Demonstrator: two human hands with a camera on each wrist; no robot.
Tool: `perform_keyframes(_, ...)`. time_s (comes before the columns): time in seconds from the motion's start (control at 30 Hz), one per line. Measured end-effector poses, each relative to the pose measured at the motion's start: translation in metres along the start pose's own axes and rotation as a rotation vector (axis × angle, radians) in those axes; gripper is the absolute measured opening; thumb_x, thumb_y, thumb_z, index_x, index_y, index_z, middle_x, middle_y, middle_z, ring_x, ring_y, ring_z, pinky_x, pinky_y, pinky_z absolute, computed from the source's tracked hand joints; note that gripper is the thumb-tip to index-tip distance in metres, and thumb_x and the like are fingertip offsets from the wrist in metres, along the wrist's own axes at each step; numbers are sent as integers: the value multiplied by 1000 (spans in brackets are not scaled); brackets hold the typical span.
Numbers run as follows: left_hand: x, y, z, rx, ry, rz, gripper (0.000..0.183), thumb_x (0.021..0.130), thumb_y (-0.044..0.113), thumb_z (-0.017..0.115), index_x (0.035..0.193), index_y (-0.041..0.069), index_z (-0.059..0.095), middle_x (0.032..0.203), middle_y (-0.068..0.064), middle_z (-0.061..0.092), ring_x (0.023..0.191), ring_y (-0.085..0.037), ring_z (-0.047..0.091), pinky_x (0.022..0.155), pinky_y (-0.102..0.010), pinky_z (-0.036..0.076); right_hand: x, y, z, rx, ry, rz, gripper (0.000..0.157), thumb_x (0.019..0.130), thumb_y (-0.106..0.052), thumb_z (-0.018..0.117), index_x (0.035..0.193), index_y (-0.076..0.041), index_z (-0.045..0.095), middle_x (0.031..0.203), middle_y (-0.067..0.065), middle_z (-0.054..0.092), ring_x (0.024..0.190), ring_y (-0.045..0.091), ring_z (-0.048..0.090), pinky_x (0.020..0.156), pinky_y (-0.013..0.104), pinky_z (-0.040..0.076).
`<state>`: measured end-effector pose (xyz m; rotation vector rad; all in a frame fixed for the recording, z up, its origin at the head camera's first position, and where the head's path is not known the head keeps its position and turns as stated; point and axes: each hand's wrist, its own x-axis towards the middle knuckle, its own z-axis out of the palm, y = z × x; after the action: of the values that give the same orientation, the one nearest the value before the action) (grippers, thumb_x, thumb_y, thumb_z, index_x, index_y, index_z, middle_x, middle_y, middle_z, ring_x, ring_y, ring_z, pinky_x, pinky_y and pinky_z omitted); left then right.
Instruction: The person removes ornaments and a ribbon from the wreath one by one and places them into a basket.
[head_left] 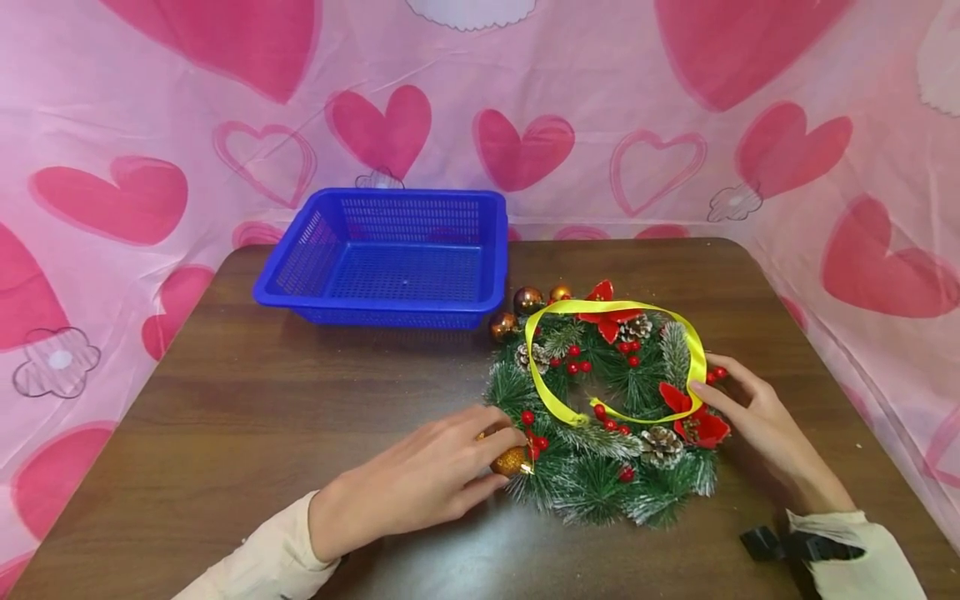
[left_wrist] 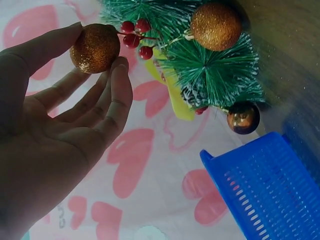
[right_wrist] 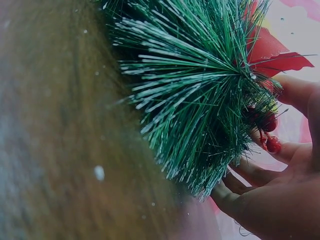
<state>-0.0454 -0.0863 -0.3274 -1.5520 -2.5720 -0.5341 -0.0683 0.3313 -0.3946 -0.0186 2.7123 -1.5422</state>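
A green Christmas wreath (head_left: 592,487) with frosted tips lies on the table, trimmed with pinecones, red berries and red poinsettias (head_left: 701,427). Between thumb and fingers, my left hand (head_left: 420,475) pinches a gold glitter bauble (left_wrist: 95,48) at the wreath's left front edge. My right hand (head_left: 765,421) grips the wreath's right edge; in the right wrist view its fingers (right_wrist: 255,172) reach round the outer sprigs beside red berries (right_wrist: 270,144). A yellow ribbon (head_left: 697,367) lies in a loose loop over the wreath, its two ends near the front of the centre hole.
A blue plastic basket (head_left: 393,307) with nothing in it stands at the back left of the table (head_left: 247,433). Brown shiny baubles (head_left: 528,300) sit at the wreath's back left. Behind the table hangs a pink heart-print cloth (head_left: 585,67).
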Motion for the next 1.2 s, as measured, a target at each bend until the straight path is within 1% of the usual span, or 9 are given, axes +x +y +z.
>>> perform_keyframes(0.07,1,1,2,8,-7,6,34,93,24,71,124,15,62,115,4,58,102,-8,57,87,-24,53,0,0,0,3,-2,3,43,100,-27,60,142,-18,51,111,-8,60,94,4,59,76,16,50)
perform_keyframes(0.2,1,2,7,13,-20,26,32,93,25,71,122,14,62,110,5,57,96,-7,57,85,-23,52,0,0,0,-5,0,-3,44,100,-27,60,142,-18,50,112,-8,60,96,4,59,77,16,49)
perform_keyframes(0.3,2,3,10,-1,-20,41,32,93,26,70,122,13,63,107,6,57,93,-6,56,83,-23,51,-1,1,0,-8,0,-10,44,101,-27,60,142,-18,50,113,-8,60,97,4,58,77,15,48)
perform_keyframes(0.4,2,3,10,-11,-15,47,35,94,28,70,125,12,62,108,6,57,94,-6,56,84,-23,51,-1,1,0,-5,0,-18,43,101,-26,60,142,-17,50,113,-7,59,97,4,57,77,15,48)
perform_keyframes(0.6,2,2,6,-43,15,39,35,95,28,68,126,13,61,113,5,58,97,-5,57,87,-21,51,0,1,0,-17,6,-15,43,100,-27,60,141,-17,51,112,-7,59,95,4,58,77,15,48)
perform_keyframes(0.77,2,-1,0,-75,31,9,35,97,26,66,128,13,61,118,3,58,102,-5,58,88,-17,51,0,2,0,-13,5,-19,42,101,-26,60,140,-16,51,110,-8,60,94,4,58,76,16,49)
perform_keyframes(1.0,2,-8,-7,-77,89,-7,37,95,22,69,128,10,61,120,2,59,99,-4,58,85,-12,49,-1,3,0,-22,0,-11,43,101,-27,60,141,-16,51,112,-8,58,93,5,58,76,17,50)
perform_keyframes(1.1,2,-11,-10,-59,117,-12,36,94,21,70,127,10,61,119,2,58,100,-4,57,85,-14,50,-1,3,-1,-24,-4,-7,43,101,-27,59,141,-15,50,113,-7,58,93,6,58,75,18,51)
perform_keyframes(1.2,1,-13,-13,-46,142,-16,35,93,20,71,126,11,61,120,2,58,104,-5,57,88,-17,50,-2,2,-1,-38,-3,1,45,101,-28,59,143,-16,49,117,-7,56,96,4,57,76,16,49)
